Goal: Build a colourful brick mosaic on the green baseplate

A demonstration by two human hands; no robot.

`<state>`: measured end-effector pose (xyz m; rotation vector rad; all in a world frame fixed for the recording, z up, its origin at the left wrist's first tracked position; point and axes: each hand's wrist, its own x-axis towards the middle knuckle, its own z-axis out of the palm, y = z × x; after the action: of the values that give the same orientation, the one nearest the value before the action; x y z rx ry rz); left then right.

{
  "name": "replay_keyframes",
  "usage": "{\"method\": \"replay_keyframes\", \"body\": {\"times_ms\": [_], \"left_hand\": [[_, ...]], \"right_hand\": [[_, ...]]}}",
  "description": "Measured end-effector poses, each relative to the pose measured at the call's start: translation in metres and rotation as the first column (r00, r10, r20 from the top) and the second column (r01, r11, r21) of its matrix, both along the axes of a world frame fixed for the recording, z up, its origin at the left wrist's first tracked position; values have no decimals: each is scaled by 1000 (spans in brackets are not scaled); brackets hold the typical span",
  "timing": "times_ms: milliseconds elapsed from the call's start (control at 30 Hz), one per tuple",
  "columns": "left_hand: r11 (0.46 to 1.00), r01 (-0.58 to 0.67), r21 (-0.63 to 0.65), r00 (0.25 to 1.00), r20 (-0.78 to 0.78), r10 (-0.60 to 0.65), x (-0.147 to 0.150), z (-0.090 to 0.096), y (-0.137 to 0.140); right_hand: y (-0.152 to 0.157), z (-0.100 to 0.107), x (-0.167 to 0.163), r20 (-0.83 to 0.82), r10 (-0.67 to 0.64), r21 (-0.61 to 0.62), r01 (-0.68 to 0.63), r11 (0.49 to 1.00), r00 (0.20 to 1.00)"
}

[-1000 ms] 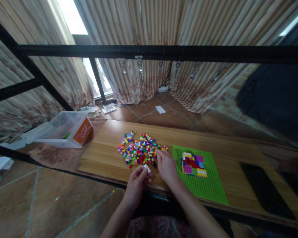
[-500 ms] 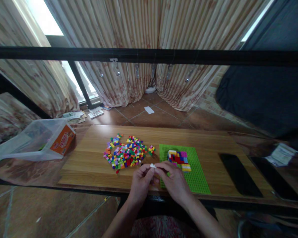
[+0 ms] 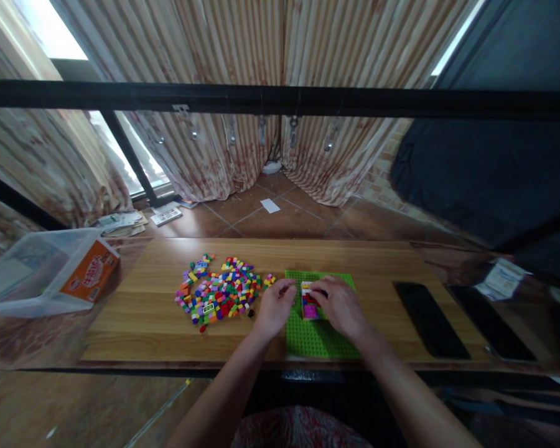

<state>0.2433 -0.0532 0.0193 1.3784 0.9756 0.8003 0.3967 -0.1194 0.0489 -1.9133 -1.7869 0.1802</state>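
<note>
On the green studded baseplate (image 3: 317, 345) stands a low build of toy bricks (image 3: 310, 311), with white, yellow, red and magenta parts. My right hand (image 3: 340, 306) reaches over it from the right, covering part of it. Its thumb and fingers are closed together at the bricks, and whatever they pinch is hidden. My left hand (image 3: 276, 308) hovers at the plate's left edge, apart from the build. Its fingers are loosely bent with a gap to the thumb, and nothing shows in them. A heap of loose bricks (image 3: 228, 289) lies left of this hand.
The wooden board (image 3: 135, 323) bears all the bricks. Two dark flat slabs, a nearer one (image 3: 429, 320) and a farther one (image 3: 492, 320), lie at the right. A clear plastic bin (image 3: 37, 267) with an orange label stands at the left. A black rail (image 3: 270, 99) crosses above.
My hands have parted after holding a small white piece together. My right hand has moved to the build, my left toward the plate's left edge. The baseplate and build look turned, and the view has shifted right.
</note>
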Motion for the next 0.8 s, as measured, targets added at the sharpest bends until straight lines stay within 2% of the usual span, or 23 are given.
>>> {"method": "replay_keyframes", "body": {"times_ms": [100, 400, 600, 800], "left_hand": [[999, 51, -6, 998, -24, -51, 7, 1, 3], [989, 111, 95, 988, -119, -99, 14, 1, 11], [992, 77, 95, 986, -152, -62, 20, 1, 11], [988, 67, 140, 984, -174, -42, 20, -1, 12]], "right_hand": [[1, 1, 0, 7, -40, -10, 40, 999, 999], [3, 0, -3, -76, -126, -24, 125, 992, 989], [1, 3, -1, -68, -133, -7, 132, 991, 989], [5, -3, 9, -61, -209, 47, 212, 976, 976]]}}
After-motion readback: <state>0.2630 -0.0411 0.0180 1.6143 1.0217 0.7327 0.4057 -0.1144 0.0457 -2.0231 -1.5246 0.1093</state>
